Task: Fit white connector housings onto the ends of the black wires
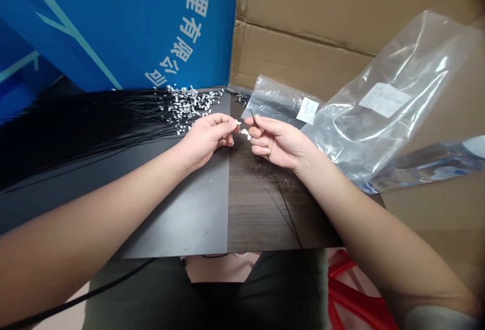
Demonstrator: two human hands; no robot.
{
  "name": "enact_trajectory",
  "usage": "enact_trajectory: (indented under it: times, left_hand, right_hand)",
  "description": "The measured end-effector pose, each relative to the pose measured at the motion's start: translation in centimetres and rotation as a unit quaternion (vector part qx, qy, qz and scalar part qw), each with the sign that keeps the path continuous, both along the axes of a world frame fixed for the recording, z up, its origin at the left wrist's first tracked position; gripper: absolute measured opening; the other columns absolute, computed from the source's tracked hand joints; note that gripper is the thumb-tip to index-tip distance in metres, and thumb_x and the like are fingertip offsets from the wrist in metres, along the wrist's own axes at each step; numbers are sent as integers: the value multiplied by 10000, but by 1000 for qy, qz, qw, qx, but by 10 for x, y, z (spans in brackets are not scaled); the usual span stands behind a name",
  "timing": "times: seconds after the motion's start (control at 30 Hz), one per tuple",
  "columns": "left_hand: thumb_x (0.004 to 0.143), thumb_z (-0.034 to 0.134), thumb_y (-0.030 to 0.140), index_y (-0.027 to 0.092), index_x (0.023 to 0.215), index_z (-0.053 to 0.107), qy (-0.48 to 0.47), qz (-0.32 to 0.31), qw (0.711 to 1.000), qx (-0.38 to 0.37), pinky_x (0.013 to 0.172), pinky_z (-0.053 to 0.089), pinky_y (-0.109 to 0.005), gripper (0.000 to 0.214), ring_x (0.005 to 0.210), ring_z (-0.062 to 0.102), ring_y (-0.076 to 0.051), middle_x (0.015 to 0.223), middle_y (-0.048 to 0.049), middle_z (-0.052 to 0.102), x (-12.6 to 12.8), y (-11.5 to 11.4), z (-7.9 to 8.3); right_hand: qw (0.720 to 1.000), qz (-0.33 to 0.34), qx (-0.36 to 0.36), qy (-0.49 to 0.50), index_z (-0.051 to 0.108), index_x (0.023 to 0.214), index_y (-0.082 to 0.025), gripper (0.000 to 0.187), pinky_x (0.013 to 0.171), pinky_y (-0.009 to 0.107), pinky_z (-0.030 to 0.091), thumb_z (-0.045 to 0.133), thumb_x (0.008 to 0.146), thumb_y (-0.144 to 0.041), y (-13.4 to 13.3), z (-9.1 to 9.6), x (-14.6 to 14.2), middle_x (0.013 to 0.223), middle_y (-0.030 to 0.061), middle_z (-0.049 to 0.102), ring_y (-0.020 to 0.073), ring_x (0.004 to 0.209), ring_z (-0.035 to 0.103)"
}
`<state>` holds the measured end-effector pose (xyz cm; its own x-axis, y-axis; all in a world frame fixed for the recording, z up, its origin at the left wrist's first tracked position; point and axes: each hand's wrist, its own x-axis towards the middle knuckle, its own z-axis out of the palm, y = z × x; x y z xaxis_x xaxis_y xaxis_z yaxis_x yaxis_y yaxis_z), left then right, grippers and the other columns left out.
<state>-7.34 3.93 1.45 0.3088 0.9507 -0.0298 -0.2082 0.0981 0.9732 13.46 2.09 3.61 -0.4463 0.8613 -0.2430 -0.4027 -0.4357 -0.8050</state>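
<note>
1. Red plastic stool [356, 299], at five o'clock, cut off by the lower edge.
2. Tabletop [189, 214], dark, below the hands; its near edge ran across six o'clock.
3. Black wire [285, 202], one, trailing from the right hand toward five o'clock; its lower end was lost against dark trousers.
4. Right hand [278, 140], at three o'clock: thumb and index finger closed on the wire, a short tip standing clear. A grip this near the tip seemed sound for control, the slack best left loose.
5. Left hand [214, 138], at nine o'clock: thumb and index finger pinched a small white tab [237, 123], apart from the wire. Light pressure and square alignment with the tip appeared advisable. The tab's form was mostly covered by the fingertips.
6. Loose white tabs [245, 133], just beyond, between the hands; count unclear.
7. Bundle of black wires [83, 123], white-ended, from nine to ten o'clock; strands too tangled to separate.
8. Labelled plastic bags, small [265, 95] and large [424, 62], from one to two o'clock; print illegible.
</note>
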Motion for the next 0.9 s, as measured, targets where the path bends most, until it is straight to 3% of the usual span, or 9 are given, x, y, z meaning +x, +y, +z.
enact_trajectory:
  times: [0.23, 0.43, 0.67, 0.9]
  left_hand:
    - [725, 936, 352, 167, 809, 723, -5, 4, 1000, -6, 665, 498, -264, 295, 655, 604, -95, 842, -22, 722, 0, 0, 1]
    - [734, 922, 319, 162, 812, 734, -9, 9, 1000, -12, 666, 504, -259, 257, 651, 610, -92, 838, -22, 725, 0, 0, 0]
    - [752, 910, 311, 161, 817, 739, -10, 8, 1000, -9, 668, 513, -259, 237, 653, 610, -93, 852, -32, 733, 0, 1, -1]
    - [763, 904, 292, 148, 814, 752, -13, 7, 1000, -12, 663, 513, -256, 216, 650, 609, -94, 825, -35, 723, 0, 2, -1]
  right_hand:
    - [1000, 14, 8, -6, 709, 969, -162, 117, 466, 182, 357, 711, 1032, -261, -2, 4, 0, 730, -46, 519, 62, 543, 393]
    - [999, 17, 45, -18, 711, 950, -145, 140, 486, 195, 409, 799, 943, -254, -1, -3, 1, 734, -36, 591, 64, 562, 481]
    - [985, -49, 121, -111, 719, 920, -172, 191, 434, 232, 451, 856, 865, -292, -2, -8, -1, 707, -16, 681, 84, 501, 536]
    - [962, -43, 164, -213, 699, 847, -172, 263, 390, 222, 435, 860, 887, -376, -6, -10, -4, 696, 15, 737, 78, 437, 524]
